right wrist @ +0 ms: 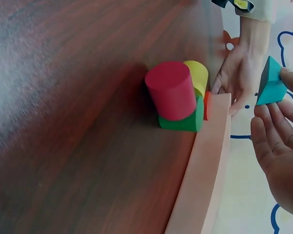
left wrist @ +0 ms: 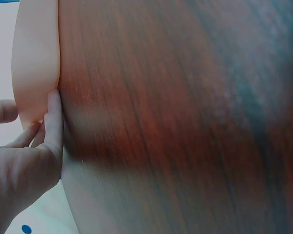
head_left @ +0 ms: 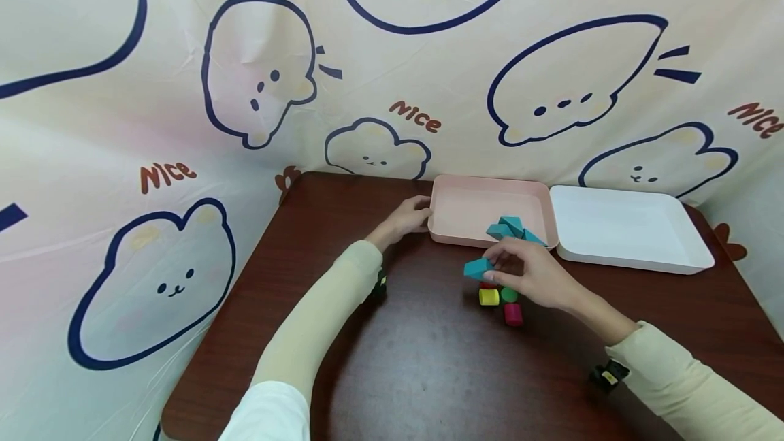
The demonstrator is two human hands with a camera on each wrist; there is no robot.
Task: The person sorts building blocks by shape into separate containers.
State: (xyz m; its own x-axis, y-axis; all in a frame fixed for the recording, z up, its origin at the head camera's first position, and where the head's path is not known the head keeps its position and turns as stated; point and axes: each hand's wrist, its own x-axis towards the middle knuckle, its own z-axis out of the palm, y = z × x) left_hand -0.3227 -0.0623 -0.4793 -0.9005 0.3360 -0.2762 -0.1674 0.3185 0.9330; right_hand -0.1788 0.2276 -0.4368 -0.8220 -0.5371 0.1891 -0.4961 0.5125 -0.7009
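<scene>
Head view: noted blue block [head_left: 476,269] pinched between thumb and fingers of right hand [head_left: 539,272], raised above table [head_left: 429,366], on near side of pink tray [head_left: 465,206], close to yellow cylinder [head_left: 488,297]. Located to the right of left hand [head_left: 405,218] and closer to the body; judged right hand much nearer, being in contact. Read long axis as roughly side to side, narrower end apparently pointing left.

Left wrist view: saw left hand with fingers parted, fingertips touching outer wall of pink tray; found no blue block here.

Right wrist view: confirmed pinch at fingertips; saw blue block apart from magenta cylinder [right wrist: 171,91], long axis running roughly up the frame, tapered end upward
</scene>
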